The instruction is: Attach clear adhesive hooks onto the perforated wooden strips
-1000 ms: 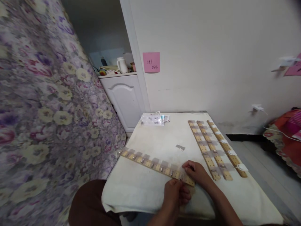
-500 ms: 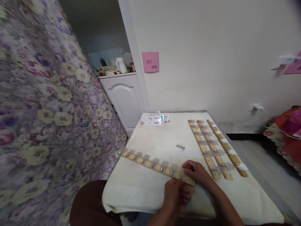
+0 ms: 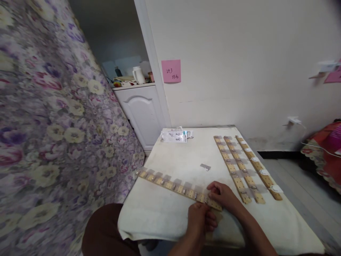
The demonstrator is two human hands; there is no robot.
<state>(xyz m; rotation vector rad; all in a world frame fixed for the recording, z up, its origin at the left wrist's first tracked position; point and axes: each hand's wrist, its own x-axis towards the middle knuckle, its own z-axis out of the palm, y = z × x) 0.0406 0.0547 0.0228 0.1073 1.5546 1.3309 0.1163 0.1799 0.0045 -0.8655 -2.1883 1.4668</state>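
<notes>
A long tan perforated strip (image 3: 170, 185) with small metal pieces and clear tabs lies slantwise across the near part of the white cloth-covered table (image 3: 186, 160). My left hand (image 3: 199, 220) is curled at the strip's right end from below, fingers pinched on it. From above, my right hand (image 3: 222, 195) presses its bent fingers on the same end. Whether a small part sits between the fingers is hidden.
Three more tan strips (image 3: 241, 167) lie side by side at the table's right. A small metal piece (image 3: 205, 166) sits mid-table and clear packets (image 3: 174, 136) at the far edge. A floral mattress (image 3: 53, 124) leans at left; a white cabinet (image 3: 141, 110) stands behind.
Both hands stay at the strip's right end. The view has shifted very slightly; nothing else has moved.
</notes>
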